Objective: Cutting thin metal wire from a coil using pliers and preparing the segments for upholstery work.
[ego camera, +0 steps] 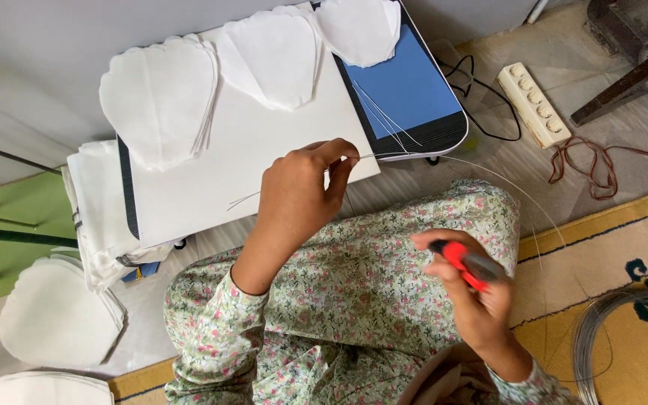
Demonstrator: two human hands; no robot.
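My left hand (300, 191) pinches a thin silver wire (481, 171) between thumb and fingers, just over the front edge of a white sheet (249, 150). The wire arcs right and down toward a wire coil (601, 337) on the carpet. My right hand (474, 292) grips red-handled pliers (465, 264) above my floral-clothed lap, apart from the wire. Short cut wire pieces (384, 116) lie on the blue surface.
A low lap table (429, 139) carries stacks of white petal-shaped cutouts (163, 97). More white cutouts (54, 315) lie on the floor at left beside green stems. A power strip (534, 101) and a reddish cord (594, 165) sit at right, near a yellow carpet (609, 247).
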